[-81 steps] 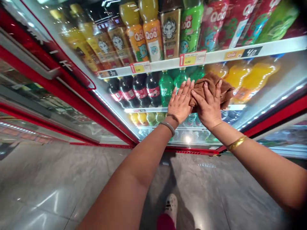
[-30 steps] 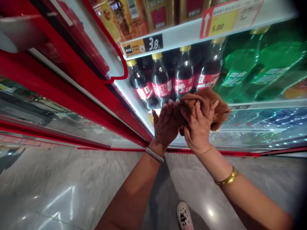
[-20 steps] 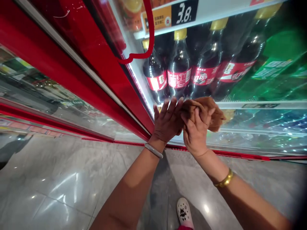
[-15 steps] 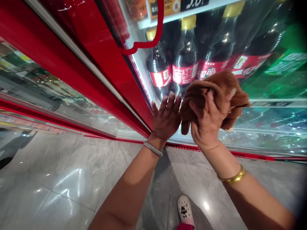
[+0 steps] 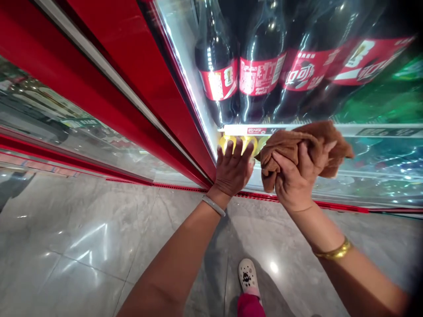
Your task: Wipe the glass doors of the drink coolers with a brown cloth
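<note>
My left hand (image 5: 232,171) lies with its fingers spread against the glass door near its left edge, holding nothing. Just to its right, my right hand (image 5: 299,176) grips a bunched brown cloth (image 5: 287,149) against the same glass. Behind the door, dark bottles with red labels (image 5: 262,75) stand on a shelf above my hands. Yellow caps (image 5: 228,143) of lower bottles show behind my left fingertips. A white shelf edge (image 5: 236,130) with price tags runs behind the cloth.
A red door frame (image 5: 155,88) slants down on the left, beside another glass-fronted case. Green bottles (image 5: 373,105) are behind the glass at the right. Below lies a grey tiled floor (image 5: 158,237), with a light clog (image 5: 247,275) on one foot near the bottom.
The view has shifted lower on the cooler, so the bottles look larger and higher. Both hands remain near the glass; the right hand and cloth sit slightly further right and lower in view.
</note>
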`<state>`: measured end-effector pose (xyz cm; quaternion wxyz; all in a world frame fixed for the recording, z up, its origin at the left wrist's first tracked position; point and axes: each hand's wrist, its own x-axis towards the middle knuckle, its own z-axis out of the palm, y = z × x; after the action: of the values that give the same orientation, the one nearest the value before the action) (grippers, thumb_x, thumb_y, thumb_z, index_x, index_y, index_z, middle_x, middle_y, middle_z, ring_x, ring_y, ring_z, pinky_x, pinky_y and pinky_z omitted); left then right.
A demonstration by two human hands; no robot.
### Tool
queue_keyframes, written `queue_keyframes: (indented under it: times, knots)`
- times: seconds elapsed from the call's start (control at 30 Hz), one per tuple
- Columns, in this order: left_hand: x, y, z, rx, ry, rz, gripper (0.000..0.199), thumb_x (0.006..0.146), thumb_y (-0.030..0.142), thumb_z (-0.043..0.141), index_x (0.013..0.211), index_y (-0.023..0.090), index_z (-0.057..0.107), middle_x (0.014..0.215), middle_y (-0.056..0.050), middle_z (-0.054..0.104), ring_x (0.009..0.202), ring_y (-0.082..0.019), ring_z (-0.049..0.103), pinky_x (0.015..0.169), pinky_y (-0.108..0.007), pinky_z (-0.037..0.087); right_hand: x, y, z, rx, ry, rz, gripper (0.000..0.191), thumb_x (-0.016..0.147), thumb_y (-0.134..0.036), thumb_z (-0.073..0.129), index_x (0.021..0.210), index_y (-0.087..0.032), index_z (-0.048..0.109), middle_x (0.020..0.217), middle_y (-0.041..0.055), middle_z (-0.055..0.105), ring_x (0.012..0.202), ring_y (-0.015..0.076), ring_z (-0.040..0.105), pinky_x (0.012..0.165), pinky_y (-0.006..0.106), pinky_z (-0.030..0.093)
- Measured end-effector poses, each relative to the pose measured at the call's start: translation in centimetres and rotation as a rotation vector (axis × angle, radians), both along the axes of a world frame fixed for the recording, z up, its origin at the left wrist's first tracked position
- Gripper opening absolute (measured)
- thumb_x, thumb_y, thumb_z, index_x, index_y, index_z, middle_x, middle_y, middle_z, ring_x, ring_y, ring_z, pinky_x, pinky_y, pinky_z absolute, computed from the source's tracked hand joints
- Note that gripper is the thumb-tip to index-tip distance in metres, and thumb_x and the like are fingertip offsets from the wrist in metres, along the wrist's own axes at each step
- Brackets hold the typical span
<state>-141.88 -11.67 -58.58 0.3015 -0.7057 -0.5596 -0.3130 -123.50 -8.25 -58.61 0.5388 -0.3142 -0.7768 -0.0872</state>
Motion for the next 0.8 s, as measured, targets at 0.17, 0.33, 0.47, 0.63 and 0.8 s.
queue_keyframes:
  times: [0.17, 0.33, 0.47, 0.63, 0.8]
  knots:
    - [1.8, -0.3, -3.7, -0.069, -0.002, 0.030, 0.071, 0.102, 0.037, 0.053, 0.165, 0.013, 0.029, 0.176, -0.015, 0.017, 0.163, -0.029, -0.005, 0.135, -0.053, 0.001, 0.1, -0.5, -2.6, -0.038, -0.172, -0.007, 0.055, 0.098, -0.018, 0.061, 0.142, -0.050, 0.059, 0.165, -0.0092, 0.043, 0.165, 0.0282, 0.010, 0.133, 0.060, 0.025]
    - [3.3, -0.1, -3.8, -0.112, -0.096, 0.010, 0.080, 0.101, 0.033, 0.057, 0.169, 0.014, 0.018, 0.175, -0.018, 0.002, 0.161, -0.035, -0.005, 0.132, -0.061, 0.004, 5.0, 1.0, -1.6, -0.055, -0.261, -0.072, 0.041, 0.102, -0.027, 0.058, 0.136, -0.047, 0.066, 0.155, -0.0084, 0.055, 0.165, 0.0276, 0.009, 0.132, 0.055, 0.030]
    - [5.9, 0.7, -2.7, -0.051, -0.181, 0.035, 0.096, 0.100, 0.031, 0.061, 0.169, 0.017, -0.004, 0.169, -0.018, -0.027, 0.157, -0.040, -0.019, 0.130, -0.067, 0.006, 7.7, 0.0, -3.2, -0.082, -0.192, -0.099, 0.040, 0.099, -0.020, 0.060, 0.133, -0.037, 0.070, 0.151, 0.0018, 0.060, 0.165, 0.0306, 0.010, 0.130, 0.061, 0.031]
    - [7.3, 1.6, -2.7, 0.005, -0.261, 0.033, 0.086, 0.105, 0.032, 0.046, 0.168, 0.018, -0.011, 0.169, -0.013, -0.030, 0.156, -0.035, -0.025, 0.129, -0.066, -0.002, 8.1, 0.6, -4.1, -0.164, -0.353, 0.012, 0.043, 0.101, -0.016, 0.052, 0.128, -0.044, 0.071, 0.141, -0.0053, 0.069, 0.162, 0.0264, 0.024, 0.128, 0.059, 0.034]
    - [10.5, 2.3, -4.1, -0.002, -0.262, 0.018, 0.081, 0.107, 0.031, 0.040, 0.168, 0.015, -0.011, 0.171, -0.014, -0.022, 0.158, -0.032, -0.020, 0.131, -0.061, 0.001, 12.8, 2.9, -4.1, -0.220, -0.246, 0.002, 0.043, 0.102, -0.022, 0.052, 0.131, -0.050, 0.068, 0.145, -0.0090, 0.065, 0.160, 0.0288, 0.030, 0.132, 0.060, 0.026]
